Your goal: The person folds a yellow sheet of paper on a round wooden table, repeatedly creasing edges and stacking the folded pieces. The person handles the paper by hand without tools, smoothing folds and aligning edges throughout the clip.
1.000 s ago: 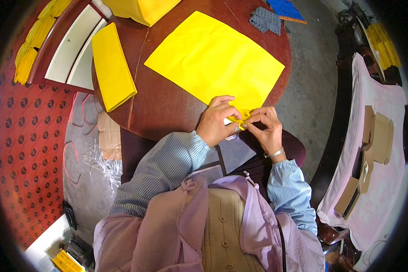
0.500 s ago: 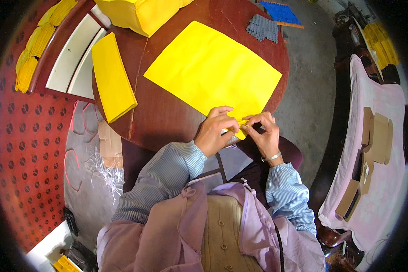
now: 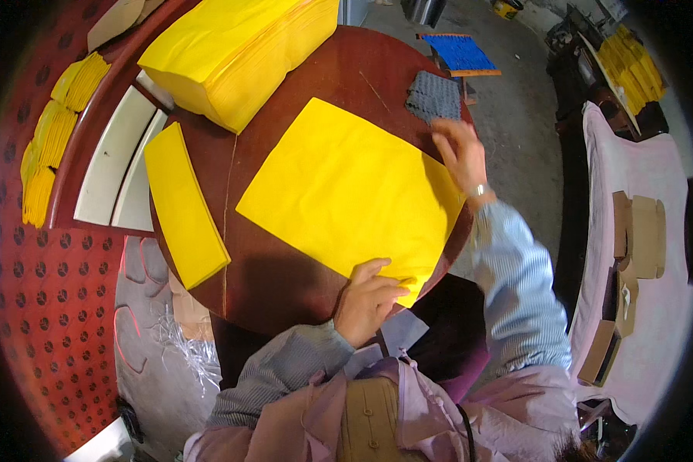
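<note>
A large yellow sheet (image 3: 352, 185) lies flat on the dark red round table (image 3: 266, 289), its near corner reaching the table's front edge. At that corner, my left hand (image 3: 371, 300) has its fingers closed on the sheet, which is bunched a little under the fingertips. My right hand (image 3: 460, 156) is over the sheet's far right side, beside a dark grey knitted cloth (image 3: 433, 95). Its fingers are loosely bent with the thumb apart, and nothing shows in them.
A tall stack of yellow sheets (image 3: 239, 65) stands at the back left. Nearer lies a folded yellow bundle (image 3: 185, 204). A blue-topped stool (image 3: 463, 54) is beyond the table. On the right, opened cardboard boxes (image 3: 624, 277) rest on a pink-covered bench (image 3: 670, 339).
My right hand has left the sheet's near corner and moved far and right, close to the grey cloth. My left hand stays at the corner. The view has shifted, showing more of the far side.
</note>
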### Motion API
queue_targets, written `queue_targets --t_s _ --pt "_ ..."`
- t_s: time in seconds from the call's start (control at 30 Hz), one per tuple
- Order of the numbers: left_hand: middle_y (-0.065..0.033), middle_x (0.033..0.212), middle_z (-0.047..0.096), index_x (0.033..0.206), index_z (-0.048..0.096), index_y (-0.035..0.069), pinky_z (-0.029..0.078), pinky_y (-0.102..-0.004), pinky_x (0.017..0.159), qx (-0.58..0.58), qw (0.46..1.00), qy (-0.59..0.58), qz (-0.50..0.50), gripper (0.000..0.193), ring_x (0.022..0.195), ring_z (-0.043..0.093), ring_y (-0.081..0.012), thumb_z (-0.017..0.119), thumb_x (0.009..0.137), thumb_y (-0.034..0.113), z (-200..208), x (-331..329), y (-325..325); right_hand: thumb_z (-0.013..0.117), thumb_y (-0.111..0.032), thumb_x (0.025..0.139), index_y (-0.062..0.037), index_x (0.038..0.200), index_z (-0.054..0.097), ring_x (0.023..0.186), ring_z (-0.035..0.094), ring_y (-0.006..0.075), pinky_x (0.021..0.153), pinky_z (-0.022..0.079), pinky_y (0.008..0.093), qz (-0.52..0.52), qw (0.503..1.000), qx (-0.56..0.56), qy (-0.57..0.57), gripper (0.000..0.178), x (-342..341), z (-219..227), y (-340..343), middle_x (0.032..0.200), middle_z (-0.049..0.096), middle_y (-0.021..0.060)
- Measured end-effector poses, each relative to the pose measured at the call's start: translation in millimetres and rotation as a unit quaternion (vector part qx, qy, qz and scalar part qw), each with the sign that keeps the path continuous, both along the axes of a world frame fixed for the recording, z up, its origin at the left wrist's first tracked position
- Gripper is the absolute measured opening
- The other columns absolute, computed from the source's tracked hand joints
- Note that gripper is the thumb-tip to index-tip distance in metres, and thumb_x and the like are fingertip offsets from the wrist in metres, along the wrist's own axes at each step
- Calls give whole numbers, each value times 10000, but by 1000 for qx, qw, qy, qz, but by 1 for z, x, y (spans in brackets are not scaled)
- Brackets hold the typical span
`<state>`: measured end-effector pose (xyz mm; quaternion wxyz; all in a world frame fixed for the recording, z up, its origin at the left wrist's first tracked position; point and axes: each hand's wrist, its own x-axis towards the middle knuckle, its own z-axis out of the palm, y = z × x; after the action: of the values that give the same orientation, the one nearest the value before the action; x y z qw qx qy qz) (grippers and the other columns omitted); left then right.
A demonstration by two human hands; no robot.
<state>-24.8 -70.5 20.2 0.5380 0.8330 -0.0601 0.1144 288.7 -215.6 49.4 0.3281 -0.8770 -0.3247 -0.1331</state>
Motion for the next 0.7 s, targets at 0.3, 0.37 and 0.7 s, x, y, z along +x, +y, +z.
queue_targets --t_s 0.3,0.37,0.7 --pt "-140 1092 777 1080 832 84 480 -482 1104 -12 1000 8 18 247 1271 603 -390 769 854 7 10 6 4 618 -408 1076 -159 1394 700 1387 548 264 1099 452 509 -59 947 -294 -112 412 70 -12 14 1554 590 49" --pt "-145 1067 772 1049 829 79 484 -484 1097 4 1000 6 18 209 1271 605 -392 775 862 5 12 6 5 682 -329 1052 -132 1321 718 1267 627 267 1029 509 448 8 996 -71 61 335 23 5 -15 1399 657 83" --pt "-108 1072 787 992 810 76 528 -452 1073 30 999 -14 41 119 1280 633 -374 749 909 16 0 8 3 805 -65 872 -66 1198 760 1052 695 301 928 583 406 186 975 -15 124 329 -234 1 -87 1155 719 116"
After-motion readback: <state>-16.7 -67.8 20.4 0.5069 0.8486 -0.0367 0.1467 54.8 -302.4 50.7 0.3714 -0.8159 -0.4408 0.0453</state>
